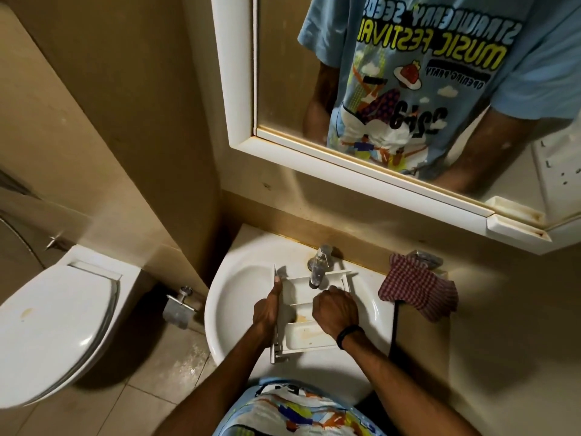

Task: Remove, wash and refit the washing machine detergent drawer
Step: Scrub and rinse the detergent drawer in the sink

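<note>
A person stands at a white bathroom sink (239,287), seen from above. A white plastic detergent drawer (301,325) is held over the basin, its far end just under the chrome tap (319,265). The drawer has several open compartments; the near one shows a brownish stain. The left hand (267,309) grips the drawer's left side wall, thumb pointing away along the edge and fingers wrapped around it. The right hand (336,311) is curled into a loose fist, pressing down inside a middle compartment; whether it holds anything cannot be told. A black wristband (348,335) circles the right wrist. A red-and-white checked cloth (415,287) hangs at the right of the sink. A white toilet (53,325) with its lid closed stands to the left. On the far wall, a white-framed mirror (345,166) reflects the person's light blue printed T-shirt
</note>
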